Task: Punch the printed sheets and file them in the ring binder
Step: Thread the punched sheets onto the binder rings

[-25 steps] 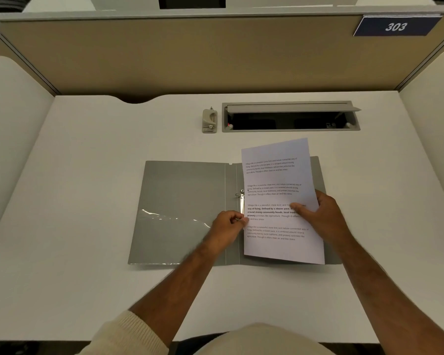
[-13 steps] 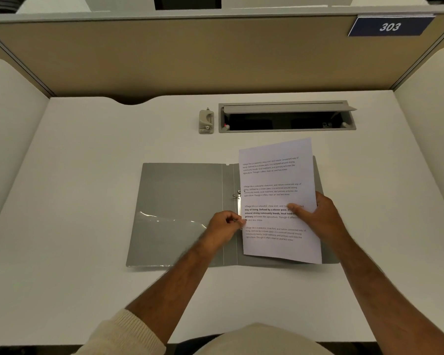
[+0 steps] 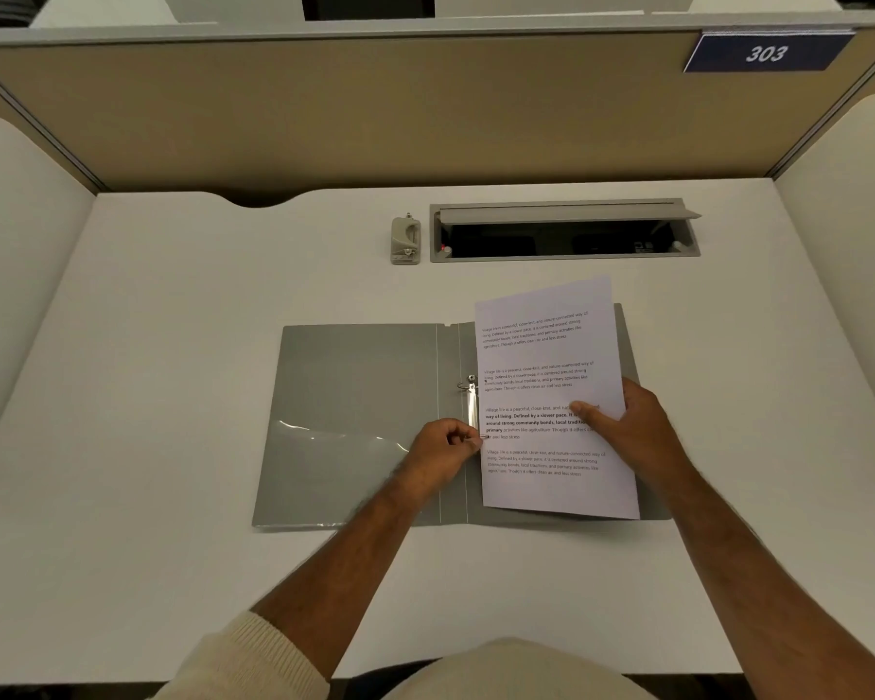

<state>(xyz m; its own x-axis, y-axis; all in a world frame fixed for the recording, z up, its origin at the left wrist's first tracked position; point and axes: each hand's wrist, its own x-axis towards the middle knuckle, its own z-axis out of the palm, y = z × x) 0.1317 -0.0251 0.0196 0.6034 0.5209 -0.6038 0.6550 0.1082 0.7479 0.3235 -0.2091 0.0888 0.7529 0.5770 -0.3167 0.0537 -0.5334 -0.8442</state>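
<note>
Almost nothing has moved since the earlier frame: the left hand [image 3: 448,449] still pinches the lower ring, the right hand [image 3: 632,426] grips the printed sheets [image 3: 546,356] over the open ring binder [image 3: 354,376], so filing seems unfinished.

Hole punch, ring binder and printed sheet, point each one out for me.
hole punch [image 3: 405,240], head view, on its grey top lever.
ring binder [image 3: 354,376], head view, on the bare inside of its left cover.
printed sheet [image 3: 546,351], head view, on its upper half.
</note>
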